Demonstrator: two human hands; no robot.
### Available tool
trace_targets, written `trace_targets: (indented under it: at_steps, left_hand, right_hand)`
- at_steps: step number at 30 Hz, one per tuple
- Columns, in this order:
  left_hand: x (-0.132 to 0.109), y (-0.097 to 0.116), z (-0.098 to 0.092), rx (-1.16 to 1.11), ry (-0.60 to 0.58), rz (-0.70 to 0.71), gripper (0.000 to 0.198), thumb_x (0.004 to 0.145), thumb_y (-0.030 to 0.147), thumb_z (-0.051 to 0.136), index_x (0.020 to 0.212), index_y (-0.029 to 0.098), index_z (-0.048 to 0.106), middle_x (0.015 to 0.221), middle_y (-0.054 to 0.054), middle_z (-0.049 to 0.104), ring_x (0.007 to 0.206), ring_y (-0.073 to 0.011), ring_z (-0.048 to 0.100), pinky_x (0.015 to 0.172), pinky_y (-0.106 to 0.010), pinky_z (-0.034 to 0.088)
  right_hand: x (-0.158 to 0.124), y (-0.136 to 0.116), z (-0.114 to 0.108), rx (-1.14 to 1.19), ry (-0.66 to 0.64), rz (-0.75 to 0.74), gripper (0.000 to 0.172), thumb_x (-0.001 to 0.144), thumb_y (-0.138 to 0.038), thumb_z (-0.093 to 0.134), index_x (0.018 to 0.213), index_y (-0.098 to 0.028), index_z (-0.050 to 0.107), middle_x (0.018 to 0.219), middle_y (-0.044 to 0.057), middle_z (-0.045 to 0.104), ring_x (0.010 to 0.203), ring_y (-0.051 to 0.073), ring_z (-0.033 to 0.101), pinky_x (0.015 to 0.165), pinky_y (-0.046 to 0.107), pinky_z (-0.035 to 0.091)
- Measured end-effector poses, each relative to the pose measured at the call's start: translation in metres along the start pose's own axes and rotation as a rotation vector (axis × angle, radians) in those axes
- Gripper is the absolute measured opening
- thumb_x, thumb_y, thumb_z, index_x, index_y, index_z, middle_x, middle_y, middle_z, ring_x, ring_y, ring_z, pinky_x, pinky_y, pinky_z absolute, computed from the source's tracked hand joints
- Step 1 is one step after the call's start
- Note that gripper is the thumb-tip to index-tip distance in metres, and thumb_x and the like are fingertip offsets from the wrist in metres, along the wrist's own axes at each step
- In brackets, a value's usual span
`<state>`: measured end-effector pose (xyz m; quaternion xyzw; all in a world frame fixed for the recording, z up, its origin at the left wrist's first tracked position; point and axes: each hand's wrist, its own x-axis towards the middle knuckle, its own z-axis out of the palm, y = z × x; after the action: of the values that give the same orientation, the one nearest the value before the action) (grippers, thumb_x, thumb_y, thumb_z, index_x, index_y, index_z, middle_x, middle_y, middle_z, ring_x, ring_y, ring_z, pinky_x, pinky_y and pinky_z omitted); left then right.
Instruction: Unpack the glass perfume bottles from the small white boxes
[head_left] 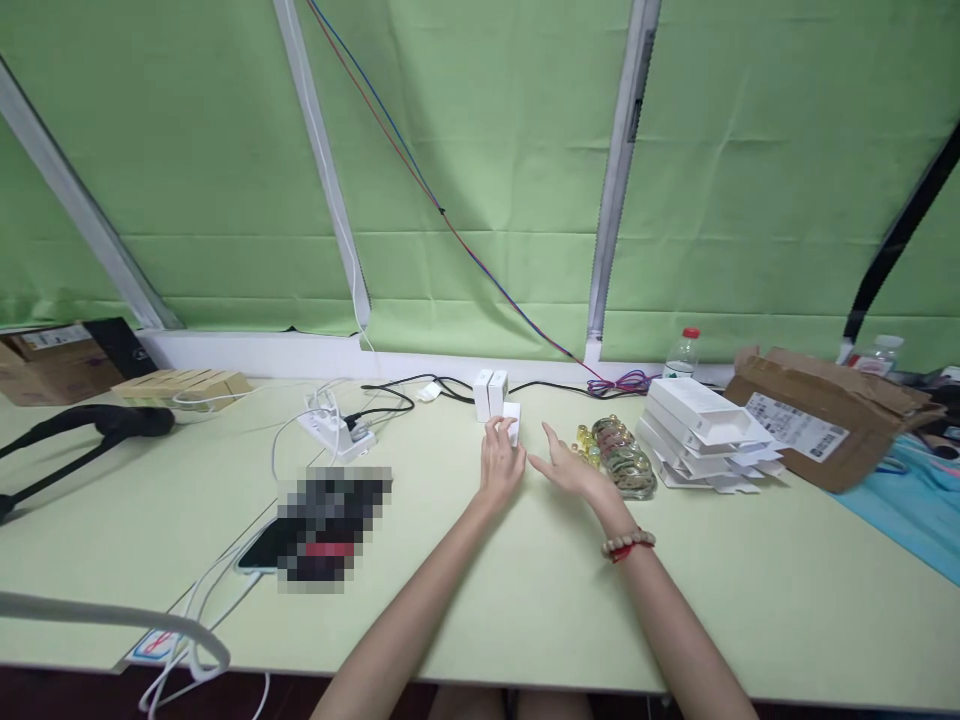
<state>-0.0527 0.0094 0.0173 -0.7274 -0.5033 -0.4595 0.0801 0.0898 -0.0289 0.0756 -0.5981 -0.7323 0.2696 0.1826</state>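
Note:
My left hand (501, 464) has its fingers bent against a small white box (512, 411) near the middle of the table (525, 590). Directly behind it stand two upright white boxes (482, 396), side by side. To the right, my right hand (566, 468) is held with thumb and fingers apart and nothing between them; a beaded bracelet is on that wrist. Beyond my right hand lie small yellow items (586, 441) and a row of clear round items (624, 458).
Flattened white boxes (694, 430) are stacked at right, beside a torn cardboard box (821, 410) and a bottle (683, 354). At left are a power strip (334, 430), a phone (262, 548), white cables, a black stand (112, 425) and yellow boxes (184, 386).

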Motion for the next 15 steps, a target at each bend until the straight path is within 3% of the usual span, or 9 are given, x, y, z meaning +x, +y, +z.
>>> trace_targets:
  at_steps: [5,10,15]
  left_hand:
    - [-0.023,-0.004,0.0,-0.032,0.013,0.161,0.045,0.078,0.014,0.044,0.12,0.02,0.028,0.115,-0.013,0.037,0.11,-0.0223,0.044,0.086,-0.037,0.043]
    - [-0.027,-0.004,-0.001,-0.095,0.065,0.213,0.047,0.078,0.012,0.043,0.12,0.021,0.024,0.115,-0.013,0.037,0.114,-0.0216,0.04,0.088,-0.039,0.043]
    - [-0.026,0.0,-0.007,-0.083,-0.04,0.279,0.045,0.076,0.012,0.044,0.115,0.022,0.024,0.116,-0.014,0.036,0.114,-0.0216,0.042,0.088,-0.037,0.043]
  right_hand:
    - [0.001,0.011,0.019,0.106,0.155,-0.026,0.072,0.087,-0.056,0.028,0.144,-0.018,0.005,0.128,0.018,0.048,0.118,0.026,0.047,0.095,0.038,0.032]
    - [-0.004,0.006,0.03,0.128,0.184,-0.039,0.066,0.087,-0.056,0.029,0.142,-0.023,0.012,0.126,0.012,0.051,0.097,0.021,0.06,0.09,0.035,0.035]
    - [-0.006,-0.004,0.047,0.089,0.223,-0.068,0.071,0.085,-0.041,0.04,0.143,-0.022,0.005,0.122,0.009,0.056,0.095,0.021,0.061,0.083,0.031,0.04]
